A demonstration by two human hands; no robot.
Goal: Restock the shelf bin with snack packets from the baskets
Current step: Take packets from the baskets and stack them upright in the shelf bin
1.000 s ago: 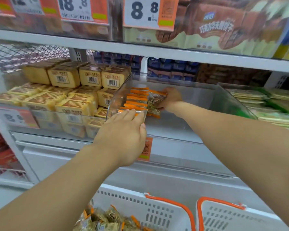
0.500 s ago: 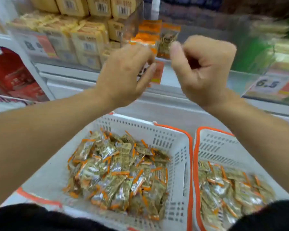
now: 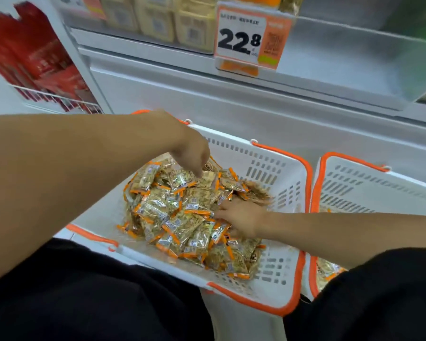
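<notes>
1. Baskets first, in the head view, the only one: the near basket [image 3: 276,168], white with orange trim, is my landmark. It holds a loose heap of snack packets [image 3: 182,212] in clear-and-orange wrap, piled across its floor.
2. The left hand [image 3: 194,153] hangs over the far part of that heap, fingers pointing down onto a packet; whether they actually pinch it I cannot tell, since the hand is blurred.
3. The right hand [image 3: 241,217] lies on the heap toward the basket's right wall, fingers spread flat among the packets, not clenched round any that I can see.
4. A second basket [image 3: 354,178] touches the near basket's right rim; a few packets show in its bottom corner.
5. Progress, as a judgement: the near basket looks well filled, so much restocking is left, and the step in hand appears to be gathering a fresh handful.
6. Hidden or unclear: the shelf bin lies above the near basket, out of frame, so its fill cannot be judged. Only a price tag [image 3: 246,38] reading 22.8 and blurred yellow boxes [image 3: 158,18] show up there. Dark clothing [image 3: 96,291] covers the basket's near rim and most of the second basket.
</notes>
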